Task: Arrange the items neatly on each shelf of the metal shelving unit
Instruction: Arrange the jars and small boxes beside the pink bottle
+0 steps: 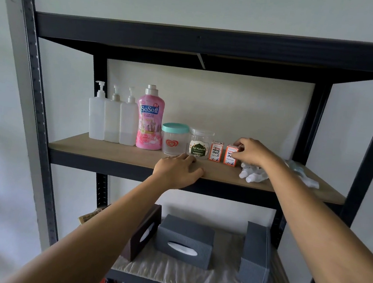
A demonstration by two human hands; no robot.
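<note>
Wooden shelf board (116,151), right hand (251,153) pinching cardboard ink box (231,155)

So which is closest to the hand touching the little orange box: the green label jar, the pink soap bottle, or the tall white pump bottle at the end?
From the right hand, going leftward along the shelf:
1. Green label jar, just past the two ink boxes.
2. Pink soap bottle, mid-row.
3. Tall white pump bottle, far left end.

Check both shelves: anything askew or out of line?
Yes. On the wooden shelf, small white dropper bottles lie toppled right of the upright row. Below, one grey ribbed tissue box stands on end, and the dark brown tissue box leans tilted.
</note>
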